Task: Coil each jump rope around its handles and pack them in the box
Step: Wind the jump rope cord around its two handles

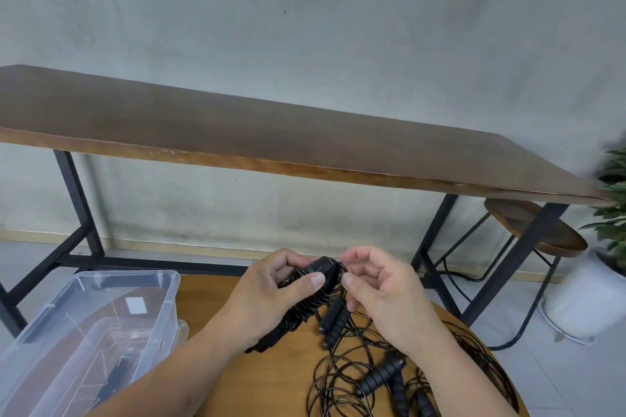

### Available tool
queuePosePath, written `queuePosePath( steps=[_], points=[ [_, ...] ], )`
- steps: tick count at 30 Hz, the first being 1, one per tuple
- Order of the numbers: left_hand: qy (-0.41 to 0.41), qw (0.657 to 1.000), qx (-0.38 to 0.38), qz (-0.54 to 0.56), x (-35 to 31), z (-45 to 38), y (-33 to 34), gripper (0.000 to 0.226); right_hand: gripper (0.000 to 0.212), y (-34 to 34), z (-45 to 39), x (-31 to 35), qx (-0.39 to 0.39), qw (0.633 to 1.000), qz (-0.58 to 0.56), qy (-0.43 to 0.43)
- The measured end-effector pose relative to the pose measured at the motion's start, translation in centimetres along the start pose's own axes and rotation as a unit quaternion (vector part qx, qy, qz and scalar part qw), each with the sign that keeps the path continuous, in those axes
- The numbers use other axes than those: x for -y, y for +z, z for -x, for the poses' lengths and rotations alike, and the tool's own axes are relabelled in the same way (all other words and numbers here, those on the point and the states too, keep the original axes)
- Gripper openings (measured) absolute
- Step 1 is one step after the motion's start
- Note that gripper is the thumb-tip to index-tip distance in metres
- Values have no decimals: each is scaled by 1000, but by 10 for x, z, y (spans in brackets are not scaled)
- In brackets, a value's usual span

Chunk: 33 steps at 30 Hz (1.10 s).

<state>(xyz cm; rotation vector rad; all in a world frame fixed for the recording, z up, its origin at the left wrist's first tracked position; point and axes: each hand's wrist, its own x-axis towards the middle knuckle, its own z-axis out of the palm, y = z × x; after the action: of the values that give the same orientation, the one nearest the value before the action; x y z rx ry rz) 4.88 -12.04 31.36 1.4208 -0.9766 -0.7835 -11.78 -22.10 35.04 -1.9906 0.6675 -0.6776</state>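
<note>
The round wooden worktop [237, 379] fills the lower centre. The clear box [101, 315] sits at lower left, open for packing. Loose ropes [355, 366] sprawl at lower right, waiting. At centre, the left hand [271, 291] grips the coiled jump rope [315, 288] by its handles, steadying it, while the right hand [379, 288] pinches the cord's end, apparently to tuck it.

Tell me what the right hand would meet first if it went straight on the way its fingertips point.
The right hand points left, toward the coiled jump rope gripped in the left hand. Its fingertips already pinch the cord at the handle end, so it would likely press into that bundle first; depth is unclear.
</note>
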Motion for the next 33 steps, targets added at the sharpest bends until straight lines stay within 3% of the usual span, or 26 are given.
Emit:
queuePosePath(
  steps=[4, 9, 12, 15, 18, 21, 23, 29, 33],
  points=[
    [-11, 1000, 6, -6, 1, -1, -2, 41, 35, 8, 9, -10, -60, 982, 132, -122],
    [-11, 1000, 20, -4, -6, -2, -2, 39, 25, 8, 3, -19, -132, 913, 263, -284],
    [-12, 1000, 29, 1, -12, -4, -3, 40, 18, 1, -1, -24, -174, 851, 335, -364],
    [-20, 999, 32, 11, -17, -3, -1, 40, 10, -6, -6, -22, -203, 797, 387, -417],
    [-46, 996, 26, 66, -15, -4, 0, 39, 7, -12, -8, -15, -186, 774, 414, -442],
    [-61, 994, 20, 94, -10, -4, 3, 38, 17, -12, -5, -16, -137, 795, 414, -422],
    [-66, 992, 5, 105, -9, -3, 8, 38, 25, -4, -1, -17, -116, 837, 385, -371],
    [-75, 992, -12, 100, -4, -2, 8, 40, 16, 23, -2, -6, -117, 942, 302, -86],
    [-68, 990, -41, 119, 2, 2, 18, 35, 21, 31, -1, -4, -119, 983, 136, 21]
  ],
)
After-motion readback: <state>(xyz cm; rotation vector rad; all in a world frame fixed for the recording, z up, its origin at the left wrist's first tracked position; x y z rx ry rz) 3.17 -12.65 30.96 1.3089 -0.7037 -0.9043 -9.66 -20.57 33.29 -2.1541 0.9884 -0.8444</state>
